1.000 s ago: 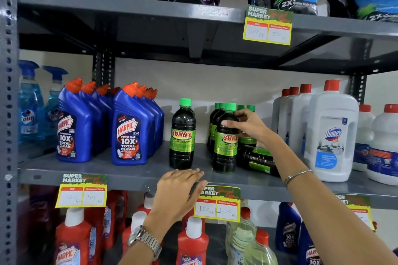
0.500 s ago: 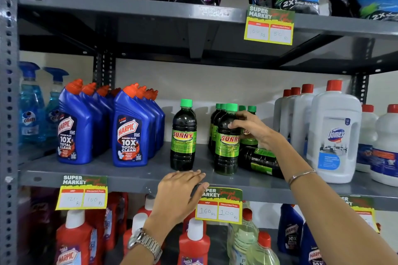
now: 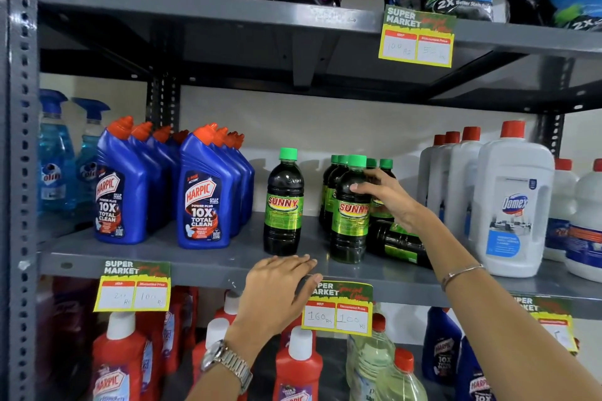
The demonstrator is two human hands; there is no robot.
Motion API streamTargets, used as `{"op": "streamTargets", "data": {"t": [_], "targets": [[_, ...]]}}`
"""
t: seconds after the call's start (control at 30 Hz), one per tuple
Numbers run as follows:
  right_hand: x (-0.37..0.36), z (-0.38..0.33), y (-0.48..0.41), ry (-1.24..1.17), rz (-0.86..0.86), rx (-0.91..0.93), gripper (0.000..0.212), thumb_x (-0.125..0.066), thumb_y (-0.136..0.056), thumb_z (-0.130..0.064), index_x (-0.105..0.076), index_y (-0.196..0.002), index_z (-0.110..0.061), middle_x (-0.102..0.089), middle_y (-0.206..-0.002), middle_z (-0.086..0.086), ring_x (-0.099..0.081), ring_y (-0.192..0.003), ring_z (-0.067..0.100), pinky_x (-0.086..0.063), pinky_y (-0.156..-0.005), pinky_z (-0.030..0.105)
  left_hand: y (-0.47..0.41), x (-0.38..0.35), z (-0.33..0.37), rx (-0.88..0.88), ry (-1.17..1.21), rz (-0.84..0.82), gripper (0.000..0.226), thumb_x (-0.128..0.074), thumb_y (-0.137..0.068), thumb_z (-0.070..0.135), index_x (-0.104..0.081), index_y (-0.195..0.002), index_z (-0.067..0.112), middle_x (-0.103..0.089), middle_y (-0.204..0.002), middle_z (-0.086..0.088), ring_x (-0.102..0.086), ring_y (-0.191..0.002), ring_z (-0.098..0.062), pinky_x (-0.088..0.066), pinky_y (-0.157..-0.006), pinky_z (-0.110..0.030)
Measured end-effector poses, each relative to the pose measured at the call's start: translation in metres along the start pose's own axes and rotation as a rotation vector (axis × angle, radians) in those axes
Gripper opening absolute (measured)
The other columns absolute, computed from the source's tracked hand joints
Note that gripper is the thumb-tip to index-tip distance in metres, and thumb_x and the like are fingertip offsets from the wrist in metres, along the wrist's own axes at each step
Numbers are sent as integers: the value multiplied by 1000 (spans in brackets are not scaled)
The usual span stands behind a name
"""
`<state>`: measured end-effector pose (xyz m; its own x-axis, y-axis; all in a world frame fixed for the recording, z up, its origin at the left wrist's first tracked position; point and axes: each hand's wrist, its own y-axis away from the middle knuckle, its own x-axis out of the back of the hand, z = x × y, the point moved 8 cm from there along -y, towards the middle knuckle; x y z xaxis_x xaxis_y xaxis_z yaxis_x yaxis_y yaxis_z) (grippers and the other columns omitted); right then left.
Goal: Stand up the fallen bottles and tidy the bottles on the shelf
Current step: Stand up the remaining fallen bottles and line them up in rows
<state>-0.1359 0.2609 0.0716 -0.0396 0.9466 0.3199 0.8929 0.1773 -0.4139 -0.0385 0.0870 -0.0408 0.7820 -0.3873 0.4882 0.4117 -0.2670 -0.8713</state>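
Since a second ago, little has shifted. Left hand (image 3: 280, 283) lies flat and empty on the shelf (image 3: 195, 262) edge (bracing, I'd judge). Right hand (image 3: 389, 197) curls loosely against the front Sunny bottle (image 3: 350, 215), steadying it; beside it the fallen bottle (image 3: 395, 242) lies flat.

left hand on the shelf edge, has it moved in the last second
No. The left hand stays flat on the shelf edge, just left of the 160/100 price tag.
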Motion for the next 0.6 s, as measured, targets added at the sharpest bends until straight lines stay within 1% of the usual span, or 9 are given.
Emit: {"op": "streamTargets", "data": {"t": [0.13,0.3,0.37,0.43,0.53,0.6], "targets": [[1,0,0,12,10,7,50,-66,-82,-25,-43,-126,-21,-55,-104,-7,-53,-93,6,-44,-70,26,0,1,0,2,5,2,54,-24,-96,52,-72,-99,27,-71,-100,13,-66,-92,-3,-50,-77,-23],[1,3,0,11,27,4,59,-66,-81,-28,-42,-134,-20,-55,-124,3,-54,-102,12,-44,-71,27,0,1,0,0,11,-5,54,-25,-95,52,-72,-100,28,-71,-101,13,-66,-92,-3,-51,-76,-24],[2,6,-1,2,22,-4,60,-67,-80,-30,-43,-134,-21,-55,-129,4,-53,-109,16,-45,-78,31,0,0,-1,9,15,-15,52,-28,-95,52,-73,-99,27,-71,-101,13,-66,-92,-4,-51,-77,-24],[3,6,-1,13,3,-19,64,-68,-79,-32,-41,-136,-23,-53,-130,3,-51,-115,20,-45,-91,36,0,0,-2,18,17,-21,46,-34,-93,51,-73,-99,27,-71,-101,12,-66,-92,-5,-51,-77,-24],[11,1,5,65,3,-6,70,-67,-78,-39,-36,-139,-23,-50,-126,0,-48,-116,20,-40,-95,36,0,-2,-2,8,11,-27,44,-37,-91,50,-73,-99,26,-71,-101,11,-66,-93,-6,-51,-78,-25],[21,0,11,76,47,19,65,-65,-80,-39,-40,-137,-20,-52,-126,1,-50,-116,18,-42,-96,34,0,-1,-1,13,28,-7,48,-34,-92,51,-74,-98,25,-72,-100,10,-67,-93,-7,-51,-78,-26]]}}
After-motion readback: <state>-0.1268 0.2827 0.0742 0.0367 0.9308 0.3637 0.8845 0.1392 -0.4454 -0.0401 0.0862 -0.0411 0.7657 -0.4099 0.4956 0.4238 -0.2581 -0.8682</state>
